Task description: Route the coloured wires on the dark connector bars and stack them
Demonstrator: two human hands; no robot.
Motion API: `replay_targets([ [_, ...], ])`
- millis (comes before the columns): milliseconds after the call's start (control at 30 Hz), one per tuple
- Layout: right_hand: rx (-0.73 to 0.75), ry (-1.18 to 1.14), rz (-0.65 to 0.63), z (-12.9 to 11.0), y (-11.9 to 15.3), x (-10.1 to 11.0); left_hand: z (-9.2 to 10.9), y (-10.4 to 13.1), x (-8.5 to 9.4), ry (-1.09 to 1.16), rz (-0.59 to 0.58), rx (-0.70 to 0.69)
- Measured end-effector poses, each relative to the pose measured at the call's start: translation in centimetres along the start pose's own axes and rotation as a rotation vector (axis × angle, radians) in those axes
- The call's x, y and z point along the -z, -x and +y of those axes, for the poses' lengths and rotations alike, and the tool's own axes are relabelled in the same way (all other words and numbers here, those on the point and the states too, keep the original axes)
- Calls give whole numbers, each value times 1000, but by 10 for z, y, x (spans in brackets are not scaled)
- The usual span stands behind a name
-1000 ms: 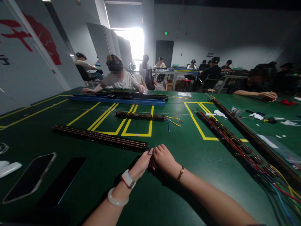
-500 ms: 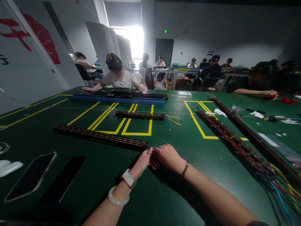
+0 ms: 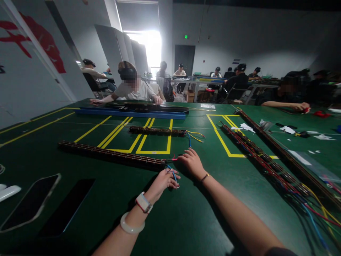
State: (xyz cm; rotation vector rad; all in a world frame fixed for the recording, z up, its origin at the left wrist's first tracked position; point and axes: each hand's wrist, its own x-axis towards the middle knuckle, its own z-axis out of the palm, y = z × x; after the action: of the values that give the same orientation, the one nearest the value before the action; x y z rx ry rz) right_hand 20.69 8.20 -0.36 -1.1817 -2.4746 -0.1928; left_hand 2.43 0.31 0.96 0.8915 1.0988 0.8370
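Observation:
A long dark bar assembly lies slantwise on the green table, with red and blue wires coming out of its right end. My left hand is closed on the blue wire, just below that end. To its upper right, my right hand pinches the red wire. Behind my hands lies a shorter dark bar with yellow and blue wires at its right end; the blue one reaches down to near my right fingertips.
Two phones lie at the lower left. Long wired assemblies run down the right side, beside paper scraps. Across the table a person reaches over a blue rail.
My hands have moved apart. The right one has shifted up and right with the red wire, and the blue wire now shows at my left hand.

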Motion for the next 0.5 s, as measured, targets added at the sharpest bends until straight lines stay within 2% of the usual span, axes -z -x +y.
replay_targets([
  [100,-31,-95,18,2,1,-7,0,0,-2,-34,15,-33],
  [267,-36,-172,70,1,6,-7,-5,-5,-2,-199,70,-111],
  [433,-38,-209,127,3,9,-12,2,-4,5,-682,191,-294],
  [500,-28,-228,147,4,9,-15,7,1,7,-896,228,-314],
])
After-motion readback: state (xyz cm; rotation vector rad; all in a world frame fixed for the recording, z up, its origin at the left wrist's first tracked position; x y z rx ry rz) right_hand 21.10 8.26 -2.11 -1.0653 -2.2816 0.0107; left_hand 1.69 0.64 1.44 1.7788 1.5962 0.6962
